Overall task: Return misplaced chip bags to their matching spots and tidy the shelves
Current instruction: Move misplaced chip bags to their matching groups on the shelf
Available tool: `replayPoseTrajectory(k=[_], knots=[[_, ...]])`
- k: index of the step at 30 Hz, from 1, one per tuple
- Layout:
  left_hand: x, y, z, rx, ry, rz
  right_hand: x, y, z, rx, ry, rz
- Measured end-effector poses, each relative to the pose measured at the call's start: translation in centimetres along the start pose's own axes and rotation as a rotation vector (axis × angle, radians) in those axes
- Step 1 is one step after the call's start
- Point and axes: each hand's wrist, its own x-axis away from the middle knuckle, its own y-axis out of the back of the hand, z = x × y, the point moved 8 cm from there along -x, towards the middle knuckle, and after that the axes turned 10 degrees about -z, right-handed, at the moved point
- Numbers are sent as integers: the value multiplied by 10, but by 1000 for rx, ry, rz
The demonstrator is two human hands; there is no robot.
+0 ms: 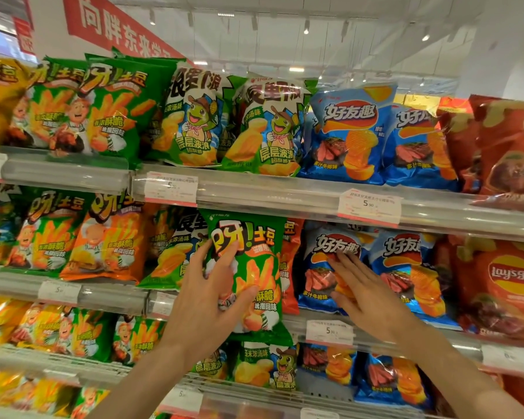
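— Which bag has the person got hold of?

— The green chip bag (pixel 250 273), upright in front of the middle shelf (pixel 285 204); the left hand (pixel 212 294) grips it from its left edge, thumb pressed across the front, fingertips curled onto the upper part near the yellow lettering; the other fingers go behind the bag, so I cannot say how they sit.

— And what is behind it?

— An orange bag (pixel 291 267) shows only as a strip along its right side; to its left a green-and-white bag (pixel 176 255) is half covered by the hand and the held bag; I cannot tell which row the green one belongs to from here.

— The right hand?

— The right hand (pixel 366 294) lies flat, fingers straight and close together, fingertips touching the front of a blue chip bag (pixel 324 267) on the same shelf; it grips nothing; a second blue bag (pixel 406 267) stands just beside.

— Can you read the price tags?

— One price tag (pixel 369 207) shows a 5 and smaller digits; the rest is blurred; the red Lay's bags (pixel 505 285) at the far right are cut off by the frame's edge, and the left-hand bags are smeared.
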Motion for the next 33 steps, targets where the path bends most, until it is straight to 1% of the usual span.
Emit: replayPoseTrajectory(k=[4,6,8,10,13,15,18,22,24,27,31,33], knots=[[2,0,0,14,15,-2,-1,-3,-1,39,6,15],[2,0,1,27,24,4,0,-2,1,66,-21,-45],[3,0,1,39,30,9,2,7,6,53,-82,-149],[3,0,2,53,45,12,4,21,13,-20,-173,-237],[5,0,4,79,70,15,4,42,36,-276,-301,-278],[8,2,4,85,70,6,3,48,54,-495,-366,-254],[14,4,2,86,75,7,0,49,85,-743,-424,-150],[23,15,2,36,43,-10,-6,40,117,-911,-507,41],[28,24,4,25,38,-11,-8,36,131,-983,-530,90],[36,38,11,18,41,12,-10,33,152,-1036,-535,152],[42,60,22,44,57,60,-11,29,183,-962,-503,187],[44,74,29,37,46,70,-14,25,198,-934,-522,190]])
